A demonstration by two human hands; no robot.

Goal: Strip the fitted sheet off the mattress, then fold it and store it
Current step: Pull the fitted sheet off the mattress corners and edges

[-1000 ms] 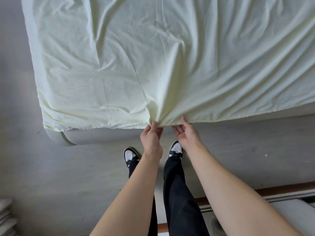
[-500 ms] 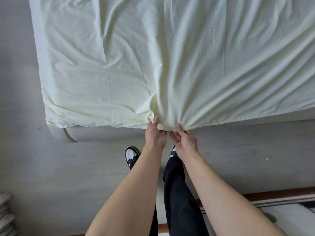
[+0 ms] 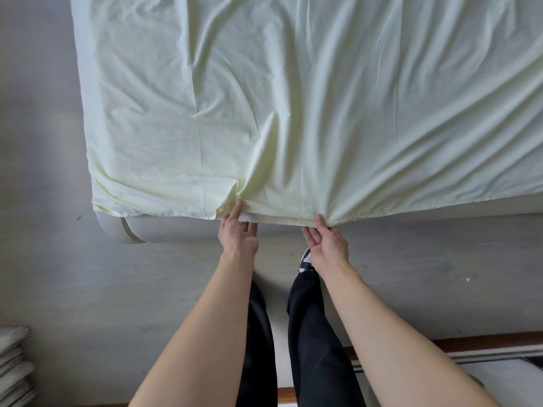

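Observation:
A pale yellow-green fitted sheet (image 3: 293,98) lies wrinkled over the mattress (image 3: 164,229), whose white side shows bare below the sheet's near edge. My left hand (image 3: 238,230) pinches that near hem, thumb on top and fingers underneath. My right hand (image 3: 327,240) pinches the same hem a little further right. Creases fan out across the sheet from both grips. The stretch of hem between my hands hangs taut over the mattress edge.
Grey floor (image 3: 102,289) runs along the near and left sides of the bed. My legs in black trousers (image 3: 311,333) and a black-and-white shoe (image 3: 305,258) stand close to the bed. A stack of flat pale items (image 3: 14,368) sits at bottom left; a brown-edged frame (image 3: 484,345) lies at bottom right.
My hands, which pinched the hem close together, have slid apart along it, the right hand going further right. The view has shifted so the bed corner sits further right.

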